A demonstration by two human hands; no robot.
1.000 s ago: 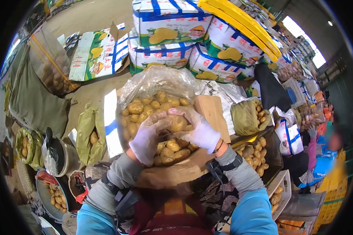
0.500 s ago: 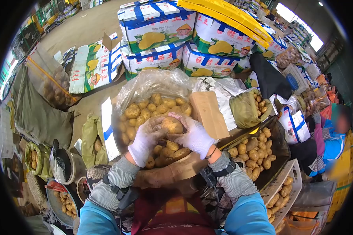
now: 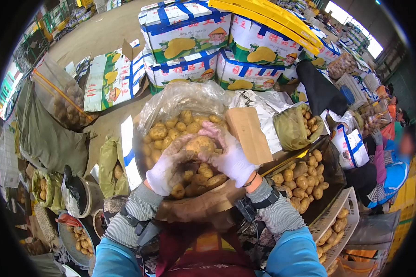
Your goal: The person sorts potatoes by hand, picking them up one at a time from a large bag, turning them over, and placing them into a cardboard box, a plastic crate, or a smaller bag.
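One large potato (image 3: 200, 145) is held between my two gloved hands, over a box lined with clear plastic (image 3: 180, 98) and full of potatoes. My left hand (image 3: 168, 167) curls round the potato's left side, its white glove dirty at the fingers. From the right, my right hand (image 3: 229, 156) grips the same potato, with its fingers along the top and side. Below the hands, more loose potatoes (image 3: 199, 179) lie near the box's brown cardboard front flap (image 3: 194, 205).
Printed potato cartons (image 3: 185, 41) stand stacked ahead, with yellow crates (image 3: 268, 23) on top. To the right are a dark bin of potatoes (image 3: 305, 177), a green sack (image 3: 289, 129) and a white crate (image 3: 349, 217). A bucket (image 3: 85, 198) stands left. A co-worker (image 3: 393, 171) sits far right.
Both hands have shifted slightly and the held potato appears turned, a little further left. The fingers of my right hand are raised and spread more over its top.
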